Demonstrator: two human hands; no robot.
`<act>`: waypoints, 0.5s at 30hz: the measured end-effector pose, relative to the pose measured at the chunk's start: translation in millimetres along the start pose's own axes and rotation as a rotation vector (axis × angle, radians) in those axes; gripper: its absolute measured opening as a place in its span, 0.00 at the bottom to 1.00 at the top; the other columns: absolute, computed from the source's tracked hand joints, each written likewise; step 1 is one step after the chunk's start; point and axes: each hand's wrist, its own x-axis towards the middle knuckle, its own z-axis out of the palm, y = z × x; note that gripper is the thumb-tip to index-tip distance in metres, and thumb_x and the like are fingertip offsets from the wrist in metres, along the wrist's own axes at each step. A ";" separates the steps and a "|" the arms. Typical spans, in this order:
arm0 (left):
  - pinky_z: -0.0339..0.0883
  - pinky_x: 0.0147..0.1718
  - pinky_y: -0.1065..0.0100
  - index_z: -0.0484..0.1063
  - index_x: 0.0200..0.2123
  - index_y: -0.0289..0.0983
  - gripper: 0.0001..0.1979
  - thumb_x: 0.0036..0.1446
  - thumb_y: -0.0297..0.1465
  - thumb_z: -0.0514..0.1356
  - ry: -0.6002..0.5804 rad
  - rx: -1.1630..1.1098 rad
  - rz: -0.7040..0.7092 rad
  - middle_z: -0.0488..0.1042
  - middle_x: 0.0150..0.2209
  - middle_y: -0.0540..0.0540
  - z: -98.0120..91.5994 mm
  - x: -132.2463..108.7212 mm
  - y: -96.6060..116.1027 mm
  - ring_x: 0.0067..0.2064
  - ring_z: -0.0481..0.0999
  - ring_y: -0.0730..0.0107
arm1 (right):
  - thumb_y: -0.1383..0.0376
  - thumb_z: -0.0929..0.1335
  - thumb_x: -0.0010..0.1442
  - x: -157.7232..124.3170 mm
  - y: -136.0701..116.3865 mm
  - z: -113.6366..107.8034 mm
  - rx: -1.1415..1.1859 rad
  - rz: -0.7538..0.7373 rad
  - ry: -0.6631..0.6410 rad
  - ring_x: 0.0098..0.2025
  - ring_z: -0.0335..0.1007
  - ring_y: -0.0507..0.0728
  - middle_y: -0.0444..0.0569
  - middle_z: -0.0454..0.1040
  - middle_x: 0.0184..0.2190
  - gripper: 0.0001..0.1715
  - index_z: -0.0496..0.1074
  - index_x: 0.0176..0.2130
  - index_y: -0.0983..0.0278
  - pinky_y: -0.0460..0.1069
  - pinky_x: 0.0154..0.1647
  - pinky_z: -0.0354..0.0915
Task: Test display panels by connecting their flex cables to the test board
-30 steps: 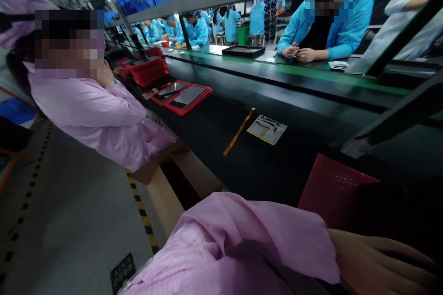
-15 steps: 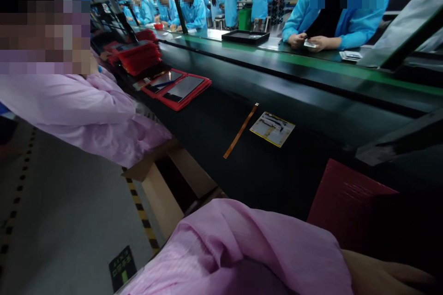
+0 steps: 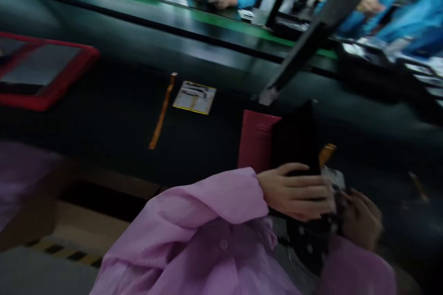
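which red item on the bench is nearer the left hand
The red pad just beyond the left hand; the red holder bearing a grey panel lies far left.

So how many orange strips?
2 clear: a long orange strip left of the square white card, a short orange strip beyond the left hand. A blurred piece far right may be another.

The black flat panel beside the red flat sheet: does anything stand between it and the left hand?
Nothing visible: the left hand overlaps the bottom of the black flat panel; the red flat sheet shows left of the panel.
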 end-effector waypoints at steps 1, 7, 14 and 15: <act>0.58 0.67 0.51 0.74 0.52 0.47 0.18 0.68 0.43 0.50 0.118 0.025 -0.019 0.74 0.58 0.51 1.1 -1.7 0.8 0.66 0.66 0.65 | 0.54 0.60 0.63 -9.5 13.7 0.2 -0.008 -0.030 -0.030 0.39 0.74 0.63 0.57 0.77 0.38 0.23 0.76 0.31 0.64 0.58 0.40 0.67; 0.54 0.67 0.53 0.74 0.47 0.39 0.14 0.63 0.38 0.57 0.290 -0.005 -0.032 0.78 0.53 0.46 -9.1 1.5 2.6 0.66 0.66 0.64 | 0.59 0.58 0.63 -24.7 31.9 7.1 -0.046 0.142 -0.191 0.51 0.72 0.61 0.57 0.77 0.50 0.22 0.78 0.38 0.63 0.55 0.53 0.62; 0.62 0.62 0.57 0.74 0.43 0.39 0.12 0.62 0.38 0.57 0.343 -0.037 -0.056 0.80 0.47 0.46 -6.4 4.0 3.2 0.63 0.69 0.64 | 0.62 0.58 0.64 -20.2 24.5 5.8 -0.091 0.190 -0.254 0.53 0.68 0.60 0.52 0.74 0.55 0.21 0.78 0.38 0.63 0.54 0.54 0.60; 0.62 0.62 0.57 0.73 0.43 0.39 0.11 0.62 0.38 0.56 0.341 -0.039 -0.055 0.80 0.47 0.46 -6.2 4.6 3.3 0.63 0.70 0.65 | 0.62 0.58 0.64 -19.5 23.9 6.3 -0.092 0.191 -0.255 0.54 0.67 0.60 0.51 0.74 0.56 0.21 0.78 0.37 0.62 0.54 0.54 0.60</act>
